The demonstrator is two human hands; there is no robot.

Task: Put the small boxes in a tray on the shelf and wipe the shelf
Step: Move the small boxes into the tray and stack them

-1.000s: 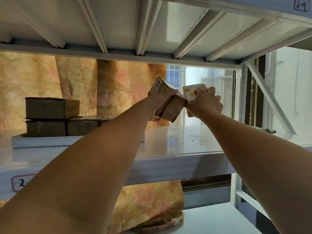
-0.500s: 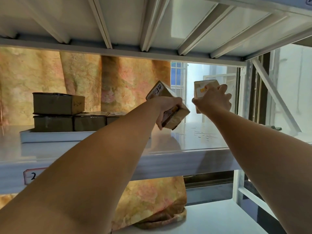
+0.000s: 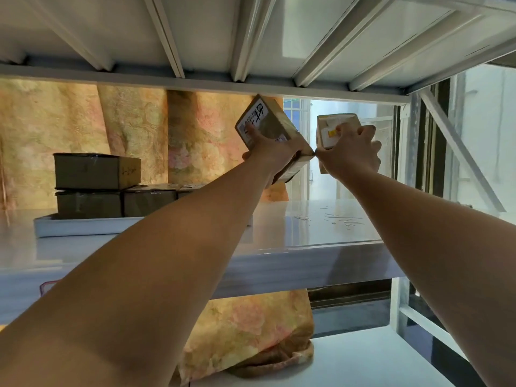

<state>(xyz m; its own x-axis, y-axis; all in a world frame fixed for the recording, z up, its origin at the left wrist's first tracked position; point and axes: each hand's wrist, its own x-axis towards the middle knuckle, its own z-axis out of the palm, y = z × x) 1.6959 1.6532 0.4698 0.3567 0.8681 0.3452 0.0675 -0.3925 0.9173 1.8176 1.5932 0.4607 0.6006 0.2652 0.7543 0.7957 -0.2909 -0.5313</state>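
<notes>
My left hand (image 3: 275,153) grips a tilted brown box with a white label (image 3: 268,121), held high above the white shelf (image 3: 307,247). Just to its right, my right hand (image 3: 353,152) grips a second small box (image 3: 332,127) bearing a pale label with a yellow mark. The two boxes are held close together in the air, near the underside of the upper shelf. At the left of the shelf a white tray (image 3: 83,227) holds several brown boxes (image 3: 95,171), one stacked on top of the others. My left forearm hides the tray's right part.
Ribbed metal of the upper shelf (image 3: 251,37) hangs close overhead. A floral cloth (image 3: 139,129) drapes behind the shelf and down onto the lower shelf (image 3: 349,364). Water drops (image 3: 335,219) lie on the shelf at right. A diagonal brace (image 3: 460,157) stands at right.
Both hands have lifted their boxes higher, toward the upper shelf's underside. The left box has tipped so its label faces me, and the two boxes have come closer.
</notes>
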